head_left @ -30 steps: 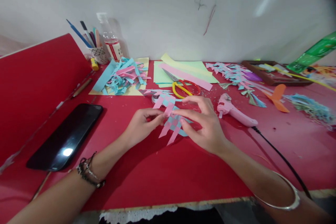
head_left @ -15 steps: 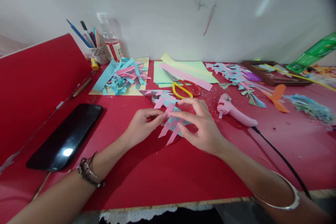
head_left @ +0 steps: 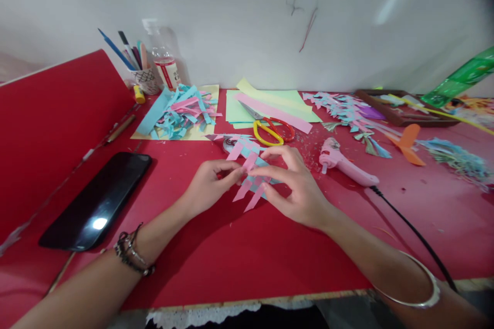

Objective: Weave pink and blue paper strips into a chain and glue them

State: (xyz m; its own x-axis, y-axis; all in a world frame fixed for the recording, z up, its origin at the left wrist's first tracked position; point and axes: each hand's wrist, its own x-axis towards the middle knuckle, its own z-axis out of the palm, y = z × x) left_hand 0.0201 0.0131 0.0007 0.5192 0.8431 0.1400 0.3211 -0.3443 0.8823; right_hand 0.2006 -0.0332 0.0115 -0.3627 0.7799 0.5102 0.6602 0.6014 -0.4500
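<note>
A small piece woven from pink and blue paper strips (head_left: 251,181) lies on the red table (head_left: 247,257) between my hands. My left hand (head_left: 208,185) pinches its left edge with closed fingers. My right hand (head_left: 297,187) covers its right side, thumb and fingers pressed on the strips. Loose pink strip ends stick out toward me below the hands. More woven strips (head_left: 241,145) lie just behind.
A black phone (head_left: 96,200) lies at the left. A heap of blue and pink strips (head_left: 181,110), scissors (head_left: 270,128) on green sheets, a pink glue gun (head_left: 343,162) with its black cord (head_left: 417,236), a pen cup (head_left: 144,79) and a bottle (head_left: 164,64) stand behind. Paper pieces (head_left: 347,110) lie at right.
My right hand has slid a little to the left over the woven piece, hiding more of its blue part. My left hand has stayed in place.
</note>
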